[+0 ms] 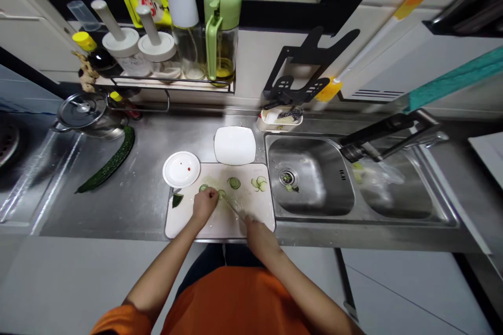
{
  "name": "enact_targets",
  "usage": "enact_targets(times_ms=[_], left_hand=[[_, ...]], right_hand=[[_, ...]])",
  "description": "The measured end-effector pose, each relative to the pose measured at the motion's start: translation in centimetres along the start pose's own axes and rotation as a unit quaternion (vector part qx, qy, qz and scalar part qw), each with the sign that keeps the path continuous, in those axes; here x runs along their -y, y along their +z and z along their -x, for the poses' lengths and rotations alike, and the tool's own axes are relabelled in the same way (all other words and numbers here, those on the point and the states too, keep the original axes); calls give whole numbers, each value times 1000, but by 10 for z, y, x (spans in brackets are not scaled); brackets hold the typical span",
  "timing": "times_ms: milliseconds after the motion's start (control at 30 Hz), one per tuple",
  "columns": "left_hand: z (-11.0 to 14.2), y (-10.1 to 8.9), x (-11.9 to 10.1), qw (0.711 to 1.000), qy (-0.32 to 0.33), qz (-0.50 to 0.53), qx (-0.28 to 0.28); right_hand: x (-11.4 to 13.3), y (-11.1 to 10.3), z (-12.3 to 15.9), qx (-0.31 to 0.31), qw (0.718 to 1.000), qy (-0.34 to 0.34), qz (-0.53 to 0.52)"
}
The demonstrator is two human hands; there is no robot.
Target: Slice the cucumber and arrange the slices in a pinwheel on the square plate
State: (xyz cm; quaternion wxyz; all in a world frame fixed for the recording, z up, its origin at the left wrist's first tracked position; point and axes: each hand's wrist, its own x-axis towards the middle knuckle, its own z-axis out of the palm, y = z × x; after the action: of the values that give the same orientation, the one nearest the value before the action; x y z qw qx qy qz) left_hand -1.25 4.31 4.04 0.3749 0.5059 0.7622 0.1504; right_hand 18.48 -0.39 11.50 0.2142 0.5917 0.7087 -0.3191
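Observation:
A white cutting board (214, 225) lies on the steel counter in front of me. My left hand (204, 204) is closed on a short piece of cucumber (203, 188) and presses it to the board. My right hand (251, 225) grips a knife (231, 205) whose blade runs up-left to the cucumber piece. Thin cucumber slices (234, 182) lie on the far part of the board, with more slices (259, 183) to the right. A dark green cucumber end (177, 200) rests at the board's left edge.
A whole cucumber (110, 163) lies on the counter at the left. A round white plate (181, 169) and a square white plate (234, 145) sit behind the board. The sink (310, 180) is right of the board. A pot lid (82, 110) and a bottle rack (165, 81) stand behind.

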Motion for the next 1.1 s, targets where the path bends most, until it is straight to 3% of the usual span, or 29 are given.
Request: enact_targets(times_ms=[533,767,1100], left_hand=[[-3,1,-1,1000,-8,-26,5],[-4,3,0,1000,2,-25,-3],[-2,1,-4,999,0,-47,2]], right_hand=[[17,-16,-10,-1,1000,-5,21],[25,-27,-13,27,999,1,24],[13,-23,3,48,999,19,10]])
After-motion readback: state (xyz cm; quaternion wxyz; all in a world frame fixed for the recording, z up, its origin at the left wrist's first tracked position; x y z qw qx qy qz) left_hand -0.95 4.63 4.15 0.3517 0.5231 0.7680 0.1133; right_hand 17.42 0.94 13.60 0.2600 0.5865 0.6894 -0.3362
